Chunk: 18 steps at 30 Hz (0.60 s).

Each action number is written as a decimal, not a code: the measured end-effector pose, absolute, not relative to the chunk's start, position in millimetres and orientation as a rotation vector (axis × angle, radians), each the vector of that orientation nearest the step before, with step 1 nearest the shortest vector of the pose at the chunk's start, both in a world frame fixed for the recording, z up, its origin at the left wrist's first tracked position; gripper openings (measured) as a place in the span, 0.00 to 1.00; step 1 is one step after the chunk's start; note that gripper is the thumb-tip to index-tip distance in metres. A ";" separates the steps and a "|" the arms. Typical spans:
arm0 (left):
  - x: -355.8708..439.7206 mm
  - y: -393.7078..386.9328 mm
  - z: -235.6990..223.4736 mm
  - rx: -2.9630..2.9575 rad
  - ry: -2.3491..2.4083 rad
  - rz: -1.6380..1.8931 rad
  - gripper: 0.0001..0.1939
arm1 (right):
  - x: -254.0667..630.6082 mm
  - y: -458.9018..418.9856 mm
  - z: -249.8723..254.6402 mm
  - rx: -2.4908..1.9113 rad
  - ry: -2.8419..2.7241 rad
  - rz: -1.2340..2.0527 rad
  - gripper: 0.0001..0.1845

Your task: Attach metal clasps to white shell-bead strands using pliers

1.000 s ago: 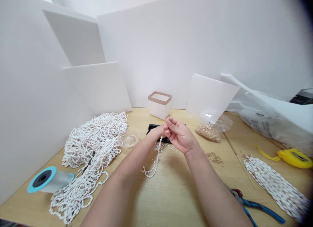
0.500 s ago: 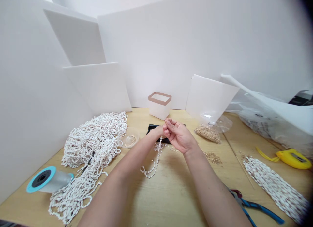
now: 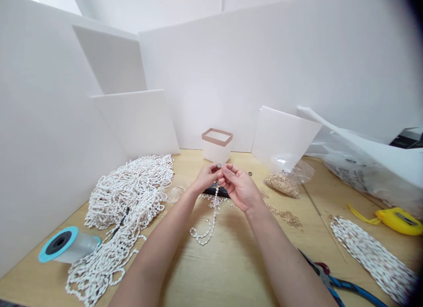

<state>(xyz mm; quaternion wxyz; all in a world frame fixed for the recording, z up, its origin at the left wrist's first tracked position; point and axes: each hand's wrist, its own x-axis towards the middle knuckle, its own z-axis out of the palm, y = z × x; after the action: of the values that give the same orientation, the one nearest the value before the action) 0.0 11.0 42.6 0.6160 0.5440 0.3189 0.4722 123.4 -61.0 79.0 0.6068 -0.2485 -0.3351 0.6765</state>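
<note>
My left hand [image 3: 206,177] and my right hand [image 3: 238,187] meet above the middle of the wooden table [image 3: 211,271], fingertips pinched together. Between them they hold the top end of a short white shell-bead strand [image 3: 209,216], which hangs down and loops on the tabletop. Just behind the hands lies a black flat object [image 3: 215,190], mostly hidden. Small gold-coloured metal bits [image 3: 288,216] are scattered to the right of my right hand.
A big heap of white bead strands [image 3: 127,205] and a blue-rimmed spool [image 3: 64,245] lie left. A pink-rimmed white box [image 3: 217,145], a clear bag of gold bits [image 3: 284,177], laid-out strands [image 3: 373,254], a yellow tape measure [image 3: 398,220] and blue-handled pliers [image 3: 340,282] are behind and right.
My left hand has come out from behind the right, so both sets of fingertips now pinch the strand's top. The camera view tipped down slightly.
</note>
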 end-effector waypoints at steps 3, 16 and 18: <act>-12.6 -1.3 51.5 1.108 0.625 1.134 0.21 | 119.2 -61.9 77.3 -0.582 -0.774 1.521 0.20; -15.9 -40.1 76.9 0.756 0.354 1.046 0.15 | 107.5 -73.4 82.0 -0.609 -0.808 1.411 0.16; -15.4 -41.4 78.2 0.751 0.360 1.053 0.15 | 106.4 -74.2 82.6 -0.611 -0.814 1.397 0.17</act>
<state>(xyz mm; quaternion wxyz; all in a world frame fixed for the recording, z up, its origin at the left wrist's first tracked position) -15.4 -41.4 78.2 0.7831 0.3480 0.1666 0.4877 106.4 -74.2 82.6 0.6494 -0.2688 -0.3581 0.6147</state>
